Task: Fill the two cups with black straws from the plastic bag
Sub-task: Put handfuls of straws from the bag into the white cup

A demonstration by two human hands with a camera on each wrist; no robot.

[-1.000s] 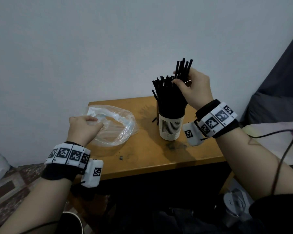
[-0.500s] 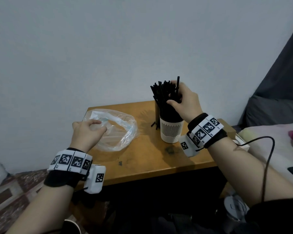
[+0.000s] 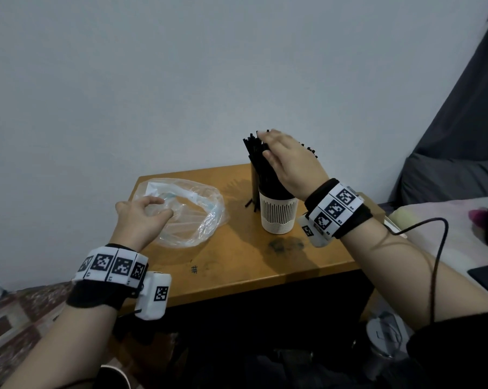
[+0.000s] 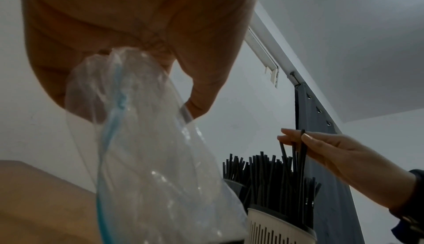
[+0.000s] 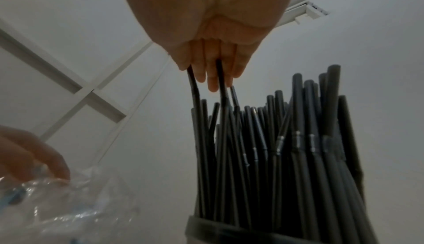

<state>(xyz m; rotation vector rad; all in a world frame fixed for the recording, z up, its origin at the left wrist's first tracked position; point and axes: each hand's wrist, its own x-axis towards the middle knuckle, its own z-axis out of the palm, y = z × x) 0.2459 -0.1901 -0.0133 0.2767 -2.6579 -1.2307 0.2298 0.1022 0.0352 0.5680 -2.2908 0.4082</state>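
A white ribbed cup (image 3: pixel 278 213) stands on the wooden table (image 3: pixel 237 262), packed with black straws (image 3: pixel 255 158). A dark second cup (image 3: pixel 254 182), also holding straws, is mostly hidden behind it. My right hand (image 3: pixel 265 144) lies flat over the straw tops with straight fingers. The right wrist view shows the fingers (image 5: pixel 213 82) touching a few raised straws (image 5: pixel 275 148). To the left lies the clear plastic bag (image 3: pixel 189 214). My left hand (image 3: pixel 161 209) pinches its near edge, and the film (image 4: pixel 156 157) bunches between thumb and fingers. I see no straws inside the bag.
A couple of loose straws (image 3: pixel 250 204) lie on the table beside the cups. The wall is close behind the table. A bed with a dark phone (image 3: pixel 487 276) and a dark curtain (image 3: pixel 467 122) are on the right. A black cable (image 3: pixel 439 248) runs from my right wrist.
My right hand lowered a held bunch of straws into the cup, let go, and now lies flat on the tops. The left hand stays on the bag.
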